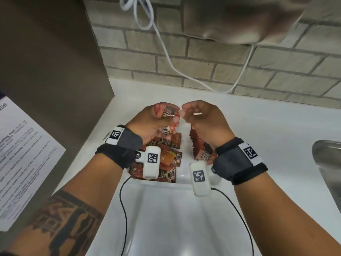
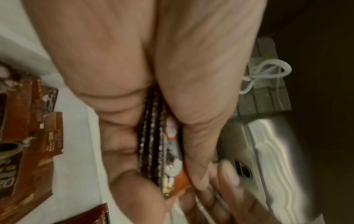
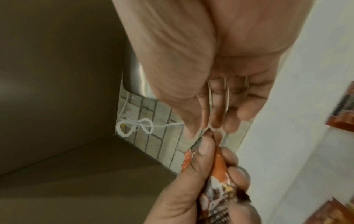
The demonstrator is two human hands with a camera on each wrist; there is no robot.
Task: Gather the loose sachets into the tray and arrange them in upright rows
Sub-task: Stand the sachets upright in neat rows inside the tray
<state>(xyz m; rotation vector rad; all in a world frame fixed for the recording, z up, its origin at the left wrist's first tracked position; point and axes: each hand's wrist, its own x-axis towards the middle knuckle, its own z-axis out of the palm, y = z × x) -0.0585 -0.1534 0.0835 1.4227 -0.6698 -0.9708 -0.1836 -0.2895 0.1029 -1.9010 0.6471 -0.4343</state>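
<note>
My left hand (image 1: 156, 119) grips a bundle of brown and orange sachets (image 1: 167, 113) edge-on between thumb and fingers (image 2: 161, 144), raised above the white tray (image 1: 184, 177). Beside it, my right hand (image 1: 201, 117) has its fingers curled. Its thumb and forefinger pinch a thin pale elastic band (image 3: 228, 94) at the top of the bundle (image 3: 220, 181). Under my left wrist, several loose sachets (image 1: 166, 157) lie flat in the tray. On the tray's right side, an upright row of sachets (image 1: 200, 145) stands below my right hand.
A brown cabinet side (image 1: 46, 71) with a printed notice (image 1: 22, 154) closes off the left. A steel sink (image 1: 328, 163) lies at the right edge of the white counter. A white cable (image 1: 166, 52) hangs down the brick wall behind.
</note>
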